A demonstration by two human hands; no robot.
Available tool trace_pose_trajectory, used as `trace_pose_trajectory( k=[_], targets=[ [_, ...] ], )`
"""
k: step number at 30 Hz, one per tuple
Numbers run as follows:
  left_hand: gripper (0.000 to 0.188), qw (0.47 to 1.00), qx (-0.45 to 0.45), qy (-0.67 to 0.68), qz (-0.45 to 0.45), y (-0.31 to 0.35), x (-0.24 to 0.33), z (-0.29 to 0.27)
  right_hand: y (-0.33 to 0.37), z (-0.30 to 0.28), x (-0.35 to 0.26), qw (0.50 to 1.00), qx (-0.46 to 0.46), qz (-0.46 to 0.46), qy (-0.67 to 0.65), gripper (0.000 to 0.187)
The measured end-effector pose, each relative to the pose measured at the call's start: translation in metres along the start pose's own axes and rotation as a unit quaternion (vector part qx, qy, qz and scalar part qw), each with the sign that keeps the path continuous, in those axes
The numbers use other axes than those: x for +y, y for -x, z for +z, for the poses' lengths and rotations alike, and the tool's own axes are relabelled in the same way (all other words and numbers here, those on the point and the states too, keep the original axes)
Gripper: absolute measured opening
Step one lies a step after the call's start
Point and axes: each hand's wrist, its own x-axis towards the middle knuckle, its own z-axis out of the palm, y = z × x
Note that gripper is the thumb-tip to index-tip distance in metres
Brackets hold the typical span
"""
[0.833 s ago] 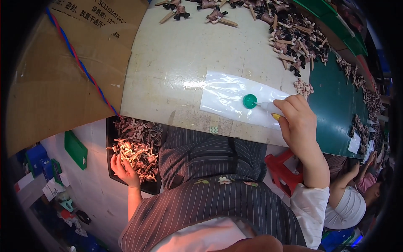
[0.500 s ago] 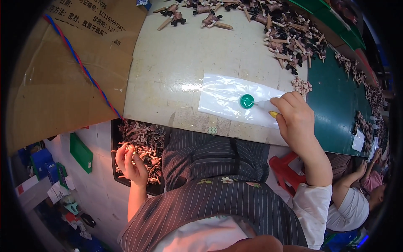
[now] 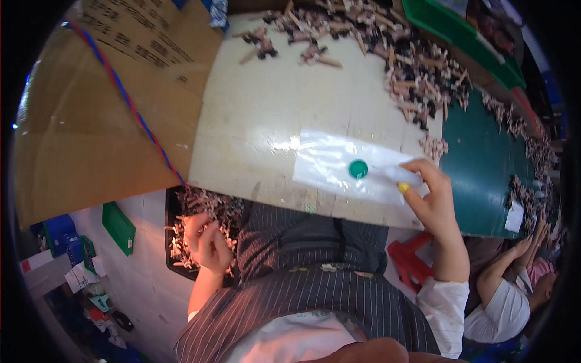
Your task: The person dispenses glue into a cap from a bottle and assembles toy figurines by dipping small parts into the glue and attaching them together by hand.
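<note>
Clear plastic bag (image 3: 339, 166) lies flat on the pale table (image 3: 260, 121), centre-right of frame, with a round green cap (image 3: 358, 169) on or in it. Right hand (image 3: 433, 202) at the bag's right end, fingers pinching the bag edge, so grasping the bag; a small yellow bit (image 3: 403, 188) shows at the fingertip. Left hand (image 3: 209, 242) is low, lower left of centre, over a dark bin (image 3: 171, 218) full of small pinkish-brown toy pieces (image 3: 212, 206); fingers curled, clenched around a few of those pieces, though exactly how many can't be told. Bin sits below the table edge, just beside the person's lap in striped dark clothing.

More of the same toy pieces piled (image 3: 417, 72) along the top and upper right of the table. Green mat (image 3: 478, 175) right of the bag. Cardboard box (image 3: 103, 109) with a red-blue cord (image 3: 139, 115) fills the upper left. Green trays (image 3: 460, 30) at upper right. Red stool (image 3: 411, 266) below the table, lower right. Another person (image 3: 508, 296) sits at far lower right, arms raised to the table.
</note>
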Motion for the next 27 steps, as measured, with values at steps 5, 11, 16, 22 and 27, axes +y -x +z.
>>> trace_pose_trajectory(
  k=[5, 11, 16, 22, 27],
  targets=[
    [0.028, 0.993, -0.041, 0.11, 0.032, -0.066, 0.029, 0.045, -0.019, -0.014, -0.009, 0.896, -0.007, 0.095, -0.434, 0.027],
    [0.041, 0.985, -0.122, 0.085, 0.087, -0.197, 0.057, 0.123, -0.182, -0.07, -0.075, 0.903, 0.181, -0.15, -0.359, 0.029],
    [0.043, 0.991, -0.133, 0.009, 0.005, -0.264, 0.016, 0.189, -0.35, -0.178, -0.098, 0.894, 0.389, -0.179, -0.129, 0.031],
    [0.051, 0.991, -0.131, 0.02, -0.024, -0.283, -0.015, 0.224, -0.443, -0.224, -0.053, 0.88, 0.443, -0.037, 0.165, 0.037],
    [0.067, 0.978, -0.172, -0.094, -0.064, -0.297, -0.018, 0.241, -0.403, -0.188, -0.093, 0.825, 0.537, -0.107, 0.144, 0.04]
  ],
)
